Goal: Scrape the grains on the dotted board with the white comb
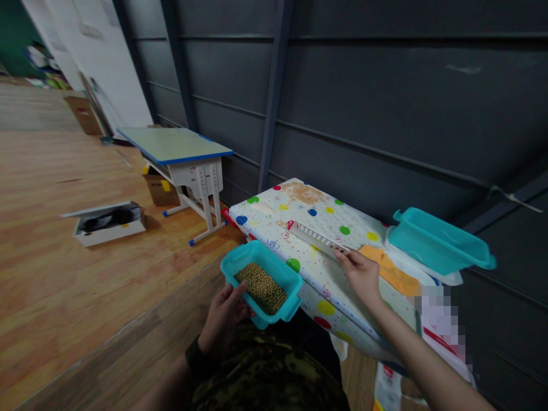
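Teal box [274,265] could tip, spilling beans [260,284]: left hand [226,308] grips one side; right hand [359,273] pinches strip [317,238] at box's two o'clock.

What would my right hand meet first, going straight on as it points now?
Probably the scattered tan bits on the tablecloth, beyond the white strip the right hand holds; depth is unclear.

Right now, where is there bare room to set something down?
The pale desktop looks bare inside its blue edging. The dotted tablecloth has an open patch bordered by the scattered grain, white slotted strip and orange sheet. The right end is crowded with that sheet and the teal box.
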`<state>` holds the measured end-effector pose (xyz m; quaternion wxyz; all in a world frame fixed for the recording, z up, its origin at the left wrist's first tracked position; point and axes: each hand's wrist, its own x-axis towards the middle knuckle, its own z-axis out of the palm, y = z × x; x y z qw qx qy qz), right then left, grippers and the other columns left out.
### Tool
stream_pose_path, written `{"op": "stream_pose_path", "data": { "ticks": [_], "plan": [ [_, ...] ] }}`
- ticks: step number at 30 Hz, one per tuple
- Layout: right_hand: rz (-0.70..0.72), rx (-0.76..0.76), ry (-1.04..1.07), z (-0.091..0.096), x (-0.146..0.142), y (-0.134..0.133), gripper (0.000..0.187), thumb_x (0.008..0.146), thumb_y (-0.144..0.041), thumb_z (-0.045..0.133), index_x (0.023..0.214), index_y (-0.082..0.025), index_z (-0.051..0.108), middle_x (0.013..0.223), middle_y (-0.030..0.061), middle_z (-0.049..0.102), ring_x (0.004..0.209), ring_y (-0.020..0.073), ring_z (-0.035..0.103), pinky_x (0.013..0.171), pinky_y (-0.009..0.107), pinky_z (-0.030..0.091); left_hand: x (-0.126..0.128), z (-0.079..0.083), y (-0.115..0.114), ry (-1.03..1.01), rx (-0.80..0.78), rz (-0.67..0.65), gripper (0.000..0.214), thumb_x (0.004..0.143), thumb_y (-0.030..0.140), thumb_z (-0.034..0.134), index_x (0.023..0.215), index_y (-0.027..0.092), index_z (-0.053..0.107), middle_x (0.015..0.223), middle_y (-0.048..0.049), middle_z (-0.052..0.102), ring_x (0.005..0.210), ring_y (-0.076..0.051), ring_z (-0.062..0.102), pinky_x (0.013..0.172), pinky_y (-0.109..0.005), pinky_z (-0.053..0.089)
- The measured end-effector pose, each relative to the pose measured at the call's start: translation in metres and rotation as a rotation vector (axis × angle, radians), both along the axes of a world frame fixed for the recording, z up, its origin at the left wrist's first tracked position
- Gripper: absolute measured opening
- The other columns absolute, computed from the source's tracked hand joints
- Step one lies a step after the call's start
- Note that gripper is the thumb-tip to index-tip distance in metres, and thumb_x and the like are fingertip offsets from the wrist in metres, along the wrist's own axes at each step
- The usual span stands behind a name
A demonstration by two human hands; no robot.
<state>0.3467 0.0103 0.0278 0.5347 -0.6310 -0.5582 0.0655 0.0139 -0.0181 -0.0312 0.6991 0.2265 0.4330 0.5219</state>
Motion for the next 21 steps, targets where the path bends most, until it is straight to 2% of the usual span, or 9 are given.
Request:
{"op": "stream_pose_path", "data": {
  "ticks": [4, 12, 16, 21],
  "plan": [
    [0.029, -0.014, -0.003, -0.004, -0.005, -0.008, 0.044, 0.086, -0.063, 0.076, 0.093, -0.021, 0.091, 0.087, 0.0093, 0.086, 0.067, 0.0256, 0.073, 0.058, 0.034, 0.055, 0.002, -0.007, 0.002, 0.008, -0.015, 0.032, 0.063, 0.052, 0.060, 0.107, 0.084, 0.019, 0.073, 0.057, 0.0049, 0.065, 0.048, -0.014, 0.061, 0.048, -0.028, 0.054],
    [0.040, 0.027, -0.015, 0.001, -0.015, -0.018, 0.042, 0.088, -0.062, 0.076, 0.087, -0.022, 0.090, 0.081, 0.0073, 0.085, 0.066, 0.0252, 0.074, 0.060, 0.033, 0.057, 0.002, 0.001, 0.000, 0.005, -0.012, 0.008, 0.063, 0.051, 0.060, 0.108, 0.083, 0.019, 0.073, 0.057, 0.0037, 0.065, 0.049, -0.016, 0.063, 0.050, -0.029, 0.054],
    [0.026, 0.019, -0.051, 0.003, -0.021, -0.029, 0.044, 0.089, -0.062, 0.076, 0.076, -0.021, 0.087, 0.069, 0.0044, 0.079, 0.055, 0.0196, 0.064, 0.051, 0.028, 0.049, 0.003, -0.003, 0.000, -0.006, -0.017, 0.004, 0.062, 0.050, 0.061, 0.108, 0.081, 0.019, 0.074, 0.059, 0.0025, 0.066, 0.050, -0.016, 0.063, 0.052, -0.030, 0.055],
    [0.085, 0.005, -0.079, 0.007, -0.032, -0.044, 0.047, 0.092, -0.061, 0.075, 0.068, -0.021, 0.080, 0.058, 0.0004, 0.068, 0.050, 0.0154, 0.054, 0.048, 0.026, 0.042, 0.004, -0.012, 0.001, -0.014, -0.002, 0.005, 0.059, 0.055, 0.059, 0.107, 0.085, 0.020, 0.074, 0.060, 0.0025, 0.065, 0.050, -0.016, 0.062, 0.052, -0.031, 0.054]
  ]
}}
